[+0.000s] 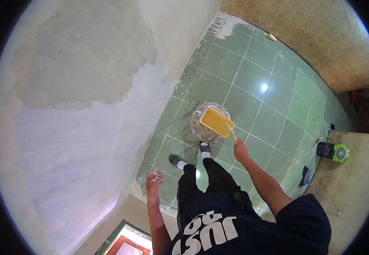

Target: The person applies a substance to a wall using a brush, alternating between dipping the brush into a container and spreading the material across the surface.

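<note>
In my right hand [240, 150] is the handle of a pale brush [229, 130], its head at the near right end of a rectangular tray [208, 130]. The tray is white-rimmed with a yellow inside, and rests on a round, plaster-spattered stand [198, 120] in front of my feet. My left hand [154, 180] hangs low on the left, near the wall; its fingers are apart, smeared with white, and hold nothing.
On the left, the wall [87, 140] has a white coat around a bare grey-beige patch. Green floor tiles [252, 102] carry white spatters along the wall's foot. A green fan [341, 153] and a broom [305, 176] are at the right. Patterned wall covering [307, 34] lines the far side.
</note>
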Motion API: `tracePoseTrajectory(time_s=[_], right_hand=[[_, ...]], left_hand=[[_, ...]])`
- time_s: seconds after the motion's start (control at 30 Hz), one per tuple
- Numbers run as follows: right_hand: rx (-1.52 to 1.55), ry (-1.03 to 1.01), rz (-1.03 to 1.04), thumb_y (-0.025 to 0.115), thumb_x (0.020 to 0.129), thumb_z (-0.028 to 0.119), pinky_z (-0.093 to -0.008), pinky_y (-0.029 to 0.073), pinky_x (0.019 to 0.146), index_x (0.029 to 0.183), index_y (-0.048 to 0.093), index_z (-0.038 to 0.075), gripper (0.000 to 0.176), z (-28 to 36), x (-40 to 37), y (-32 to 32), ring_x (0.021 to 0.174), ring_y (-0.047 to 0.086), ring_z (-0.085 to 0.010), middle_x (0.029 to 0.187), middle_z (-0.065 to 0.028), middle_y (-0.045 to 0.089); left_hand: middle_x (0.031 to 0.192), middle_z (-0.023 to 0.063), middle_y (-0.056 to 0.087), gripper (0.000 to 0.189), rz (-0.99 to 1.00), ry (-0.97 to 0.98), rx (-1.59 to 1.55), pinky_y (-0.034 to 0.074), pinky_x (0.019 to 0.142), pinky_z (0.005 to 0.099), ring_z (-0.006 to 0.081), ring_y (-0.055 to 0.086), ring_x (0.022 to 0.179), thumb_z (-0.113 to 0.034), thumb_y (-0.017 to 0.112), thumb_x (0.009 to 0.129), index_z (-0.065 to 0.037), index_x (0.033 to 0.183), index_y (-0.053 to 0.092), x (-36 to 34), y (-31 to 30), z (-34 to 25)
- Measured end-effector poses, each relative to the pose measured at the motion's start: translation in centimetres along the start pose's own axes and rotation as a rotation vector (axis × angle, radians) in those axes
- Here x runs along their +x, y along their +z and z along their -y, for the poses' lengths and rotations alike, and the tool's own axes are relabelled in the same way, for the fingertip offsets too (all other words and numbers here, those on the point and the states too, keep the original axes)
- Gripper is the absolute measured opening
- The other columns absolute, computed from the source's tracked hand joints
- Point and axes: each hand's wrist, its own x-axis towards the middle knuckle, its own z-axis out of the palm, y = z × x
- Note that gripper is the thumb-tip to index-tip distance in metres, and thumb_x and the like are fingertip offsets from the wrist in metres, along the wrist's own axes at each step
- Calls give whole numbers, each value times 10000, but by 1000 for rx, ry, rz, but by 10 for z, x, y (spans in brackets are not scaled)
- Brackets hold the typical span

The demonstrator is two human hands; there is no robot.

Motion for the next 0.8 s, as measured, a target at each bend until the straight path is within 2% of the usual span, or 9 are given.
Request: tracePoseTrajectory(time_s=[0.1, 0.27, 0.4, 0.5, 0.57, 0.67, 0.8], right_hand=[[-30, 48, 45, 468, 993, 128, -588, 469, 768, 1091, 420, -13, 179, -18, -5, 3, 907, 568, -526, 984, -310, 561], [-17, -64, -21, 462, 1028, 207, -569, 449, 797, 1059, 478, -21, 231, -8, -4, -3, 927, 548, -499, 977, -280, 572], [-8, -51, -84, 464, 1031, 220, -552, 453, 818, 1068, 500, -32, 257, -16, -6, 8, 929, 546, -489, 1005, -271, 563], [-45, -150, -96, 490, 1020, 209, -546, 466, 812, 1111, 488, -17, 244, -9, -8, 5, 948, 555, -481, 1045, -261, 541], [40, -13, -126, 531, 998, 181, -542, 478, 802, 1154, 473, 18, 233, -2, -11, 3, 960, 566, -479, 1079, -248, 529], [70, 40, -103, 562, 977, 151, -544, 484, 790, 1172, 460, 49, 243, 12, -10, -8, 961, 577, -477, 1133, -239, 523], [86, 15, -154, 567, 968, 134, -541, 482, 799, 1174, 463, 52, 245, 9, -5, -7, 950, 584, -476, 1108, -243, 550]], left_hand=[[1215, 136, 635, 455, 26, 30, -2, 500, 882, 397, 259, 643, 1066, -307, 576, 971, -61, 1351, 537, 2, 1, 3], [1230, 137, 627, 458, 25, 8, -3, 496, 891, 404, 262, 639, 1073, -310, 576, 971, -64, 1355, 532, 4, 3, 8], [1233, 138, 626, 464, 37, 14, -3, 495, 896, 407, 261, 636, 1083, -314, 570, 974, -65, 1363, 528, 1, 6, 6], [1233, 136, 627, 471, 47, 33, -8, 494, 900, 407, 259, 635, 1086, -323, 568, 974, -66, 1366, 529, -2, 6, 6], [1234, 136, 627, 474, 33, 18, -6, 493, 902, 407, 261, 635, 1086, -327, 571, 972, -67, 1366, 531, -2, 6, 5], [1233, 135, 627, 481, 22, 6, 11, 493, 904, 407, 263, 635, 1087, -335, 578, 968, -67, 1365, 534, -3, 5, 4], [1227, 134, 630, 487, 45, 38, -1, 494, 901, 406, 266, 637, 1085, -337, 587, 961, -60, 1358, 537, -6, 5, 1]])
